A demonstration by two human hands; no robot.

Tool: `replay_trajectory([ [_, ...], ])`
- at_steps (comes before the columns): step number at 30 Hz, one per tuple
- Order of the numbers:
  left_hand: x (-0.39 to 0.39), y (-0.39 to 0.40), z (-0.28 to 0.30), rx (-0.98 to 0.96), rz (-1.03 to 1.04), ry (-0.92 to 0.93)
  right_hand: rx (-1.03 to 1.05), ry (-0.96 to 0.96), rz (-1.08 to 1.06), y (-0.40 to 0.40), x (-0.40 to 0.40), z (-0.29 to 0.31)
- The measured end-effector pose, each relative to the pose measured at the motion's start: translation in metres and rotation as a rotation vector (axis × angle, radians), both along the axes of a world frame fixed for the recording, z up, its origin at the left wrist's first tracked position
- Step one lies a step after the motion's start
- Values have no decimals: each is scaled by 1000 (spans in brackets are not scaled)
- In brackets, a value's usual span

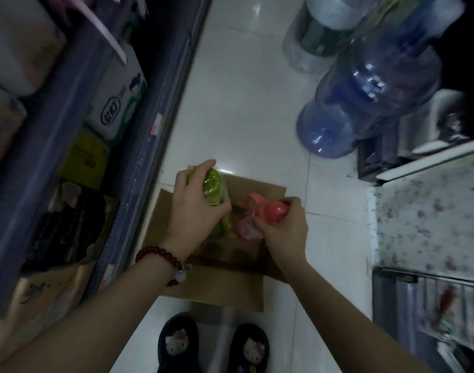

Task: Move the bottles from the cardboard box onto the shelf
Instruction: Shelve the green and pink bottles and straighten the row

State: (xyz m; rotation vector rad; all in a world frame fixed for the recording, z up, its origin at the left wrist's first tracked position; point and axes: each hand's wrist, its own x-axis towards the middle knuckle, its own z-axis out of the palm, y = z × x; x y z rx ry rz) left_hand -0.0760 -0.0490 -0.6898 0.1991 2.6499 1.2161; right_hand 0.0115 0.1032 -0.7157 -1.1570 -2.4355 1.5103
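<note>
An open cardboard box [260, 191] sits on the white tiled floor in front of my feet. My left hand [194, 208] is closed around a green bottle [213, 188] above the box. Just to the right, my right hand [282, 228] grips a pink bottle [270, 211] by its top. Another pink piece [246, 230] shows beneath it, in clear wrap. The box's inside is mostly hidden by my hands. The shelf [139, 146] runs along the left, its blue edge next to the box.
The shelf holds tissue packs [117, 103], a yellow pack [85, 160] and dark bags [69, 230]. Large blue water jugs [365, 103] stand on the floor at the upper right. A patterned counter [429, 216] is at the right. My slippers [211, 343] are below the box.
</note>
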Motion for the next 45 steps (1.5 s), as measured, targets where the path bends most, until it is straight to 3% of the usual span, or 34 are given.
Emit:
replay_trajectory([
  [12,-26,74,293,120,-180,178,94,208,-215,76,17,300],
  [19,-19,138,450,301,-431,222,95,388,-425,107,48,472],
  [25,16,198,587,474,-598,270,264,536,-555,138,99,604],
  [34,112,285,749,674,-815,290,559,668,-679,189,211,758],
  [45,243,333,892,892,-1038,260,794,700,-795,208,341,895],
])
